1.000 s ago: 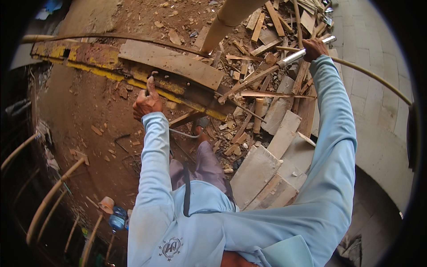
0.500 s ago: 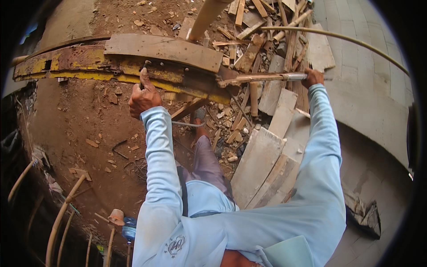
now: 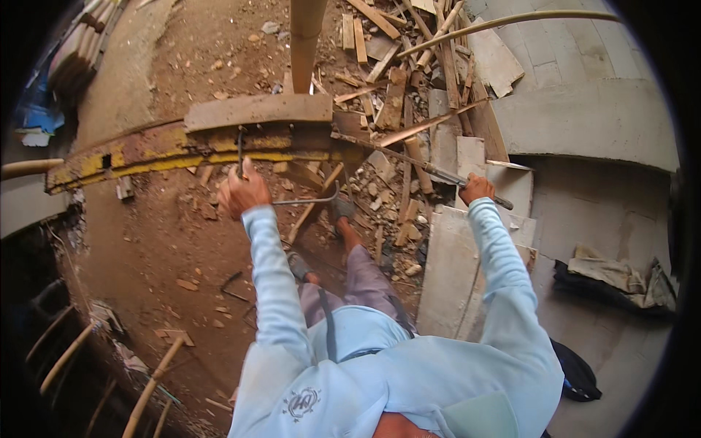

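Observation:
My left hand [image 3: 244, 193] is closed around a bent steel rod [image 3: 241, 146] just in front of a wooden beam with worn yellow paint [image 3: 157, 150]. The rod's upper end reaches the beam beside short metal pins [image 3: 260, 126]. To the right of this hand a length of bent rod [image 3: 303, 201] runs out and curves upward near my foot; I cannot tell how it joins the upper piece. My right hand [image 3: 477, 188] grips the grey pipe-like handle [image 3: 445, 175] of a long metal bar, whose thin far end lies at the beam's right end.
A plank [image 3: 255, 112] lies on top of the beam, and a thick post [image 3: 303, 44] rises behind it. Scrap wood [image 3: 394, 98] and rubble cover the ground at the right. Pale boards [image 3: 449, 263] lie beside my legs. Bamboo poles [image 3: 153, 383] stand lower left.
My right hand has swung the long bar toward me, so it now slopes down to the right. The left hand stays at the beam with the rod. The view has shifted.

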Tool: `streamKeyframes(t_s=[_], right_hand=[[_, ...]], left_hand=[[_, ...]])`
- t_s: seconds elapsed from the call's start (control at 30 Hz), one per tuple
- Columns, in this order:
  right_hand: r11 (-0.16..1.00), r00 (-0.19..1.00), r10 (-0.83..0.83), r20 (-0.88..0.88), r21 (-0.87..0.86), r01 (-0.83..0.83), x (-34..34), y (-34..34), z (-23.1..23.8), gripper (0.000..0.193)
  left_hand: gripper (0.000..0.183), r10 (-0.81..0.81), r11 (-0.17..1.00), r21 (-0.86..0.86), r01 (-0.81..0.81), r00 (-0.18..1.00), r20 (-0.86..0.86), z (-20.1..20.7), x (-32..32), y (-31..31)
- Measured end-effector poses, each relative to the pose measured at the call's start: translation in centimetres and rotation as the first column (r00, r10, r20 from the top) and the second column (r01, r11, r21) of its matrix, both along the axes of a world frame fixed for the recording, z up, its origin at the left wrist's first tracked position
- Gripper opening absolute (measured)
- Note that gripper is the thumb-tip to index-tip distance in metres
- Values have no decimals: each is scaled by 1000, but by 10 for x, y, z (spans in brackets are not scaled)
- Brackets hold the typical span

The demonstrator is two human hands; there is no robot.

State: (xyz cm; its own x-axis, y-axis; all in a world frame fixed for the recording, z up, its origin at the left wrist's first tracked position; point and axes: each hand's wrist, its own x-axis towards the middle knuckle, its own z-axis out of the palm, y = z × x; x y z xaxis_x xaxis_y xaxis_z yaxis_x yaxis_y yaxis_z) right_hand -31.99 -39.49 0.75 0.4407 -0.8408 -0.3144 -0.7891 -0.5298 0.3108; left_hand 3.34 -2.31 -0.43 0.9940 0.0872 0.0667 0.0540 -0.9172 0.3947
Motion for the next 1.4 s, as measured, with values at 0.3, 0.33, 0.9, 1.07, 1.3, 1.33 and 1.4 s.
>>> streamKeyframes(t_s=[0.3, 0.33, 0.9, 1.07, 1.3, 1.33, 1.4], right_hand=[[929, 951, 300, 74, 204, -309, -6, -56, -1, 29], [936, 949, 306, 81, 155, -315, -6, -54, 2, 29], [980, 967, -120, 224, -132, 152, -41, 69, -10, 20], [950, 934, -257, 246, -114, 291, -39, 114, -1, 19], [948, 932, -305, 196, -35, 317, -34, 126, 19, 21], [954, 939, -294, 181, 0, 299, -30, 115, 25, 18], [969, 957, -248, 152, 22, 248, -29, 103, 31, 19]], left_hand=[[97, -606, 73, -609, -790, 450, -656, -26, -156, -23], [95, -665, 16, -575, -818, 420, -617, -29, -153, -30], [56, -783, 10, -511, -860, 311, -539, -60, -129, -22], [35, -770, 119, -508, -853, 244, -590, -62, -113, -10], [23, -760, 262, -581, -770, 206, -616, -57, -98, -2], [27, -777, 252, -603, -757, 213, -592, -52, -97, -6], [31, -761, 227, -602, -765, 246, -600, -51, -104, -11]])
